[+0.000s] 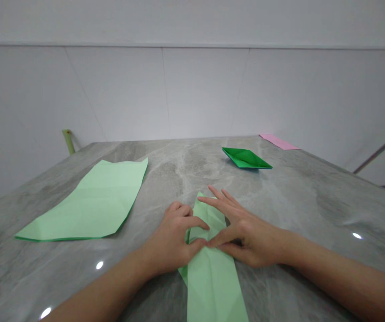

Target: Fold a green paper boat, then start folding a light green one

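Observation:
A folded strip of light green paper (217, 281) lies lengthwise in front of me, creased down its middle, with a flap sticking out at its left edge. My left hand (179, 237) bends over the strip from the left, thumb and forefinger pinching its surface and the other fingers curled. From the other side my right hand (242, 228) presses on the paper, one fingertip meeting the left thumb at the centre crease. Some of its fingers stretch toward the strip's pointed far end. The paper's underside is hidden.
A larger light green sheet (95, 201) lies at the left, its edges slightly lifted. Farther back on the grey marbled table (179, 170) is a folded dark green paper piece (246, 158). A pink sheet (280, 141) rests at the far right edge, by the white wall (195, 94).

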